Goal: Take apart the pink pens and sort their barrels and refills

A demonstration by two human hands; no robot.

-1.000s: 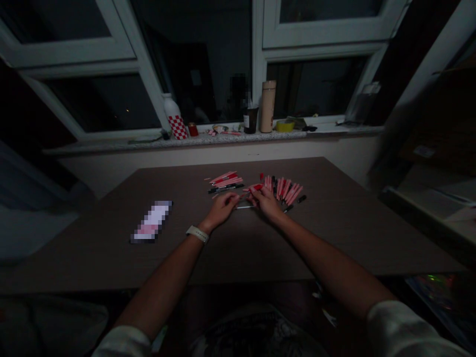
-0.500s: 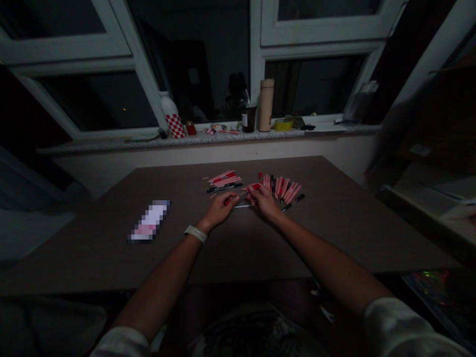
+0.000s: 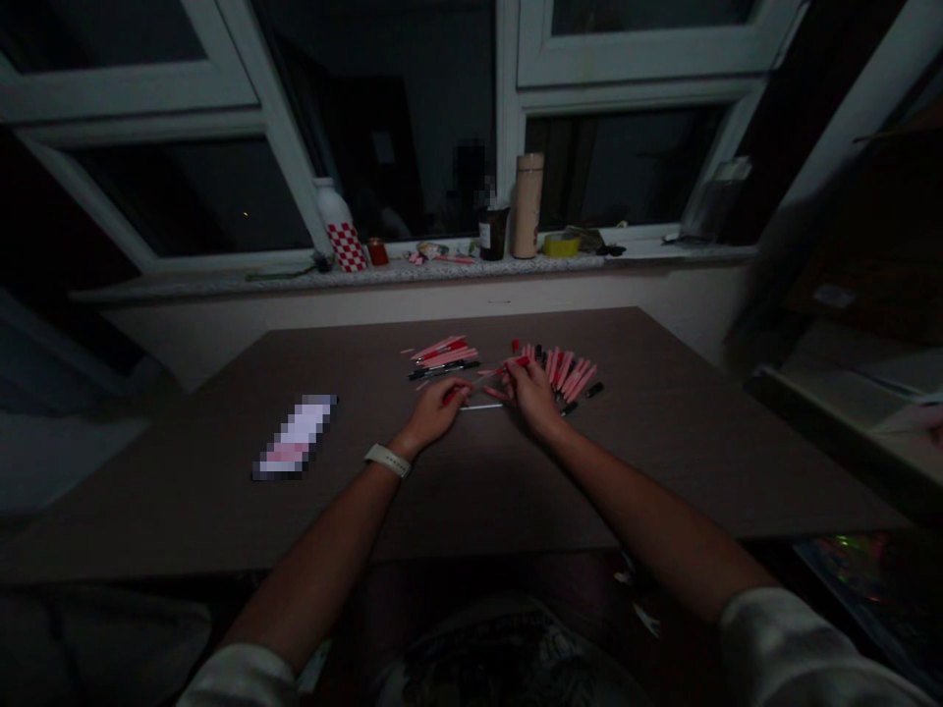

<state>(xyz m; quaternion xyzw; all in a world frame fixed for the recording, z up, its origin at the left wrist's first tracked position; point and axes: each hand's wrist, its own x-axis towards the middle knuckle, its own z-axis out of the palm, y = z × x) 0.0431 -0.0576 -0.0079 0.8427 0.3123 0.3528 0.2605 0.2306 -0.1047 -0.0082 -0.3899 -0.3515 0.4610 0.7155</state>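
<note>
In the middle of the table, my left hand (image 3: 436,410) is closed with a red pen part at its fingertips. My right hand (image 3: 533,398) pinches another red pen part (image 3: 519,362) a little to the right. A thin, dim length runs between the two hands; whether it joins both parts I cannot tell. Below it, a thin pale rod (image 3: 482,407) lies on the table. Beyond my left hand is a pile of pink and red pens (image 3: 444,351), with black pens (image 3: 444,370) beside it. Past my right hand, several pink pens (image 3: 571,375) lie fanned out.
A phone (image 3: 299,437) with a blurred screen lies left on the brown table (image 3: 471,501). A black pen cap (image 3: 595,390) and a red cap (image 3: 515,346) lie near the right pens. The windowsill bears a checked bottle (image 3: 345,231), a beige flask (image 3: 527,208) and yellow tape (image 3: 561,245).
My right hand has shifted slightly right with its red pen part, widening the gap between the hands. My left hand has barely moved.
</note>
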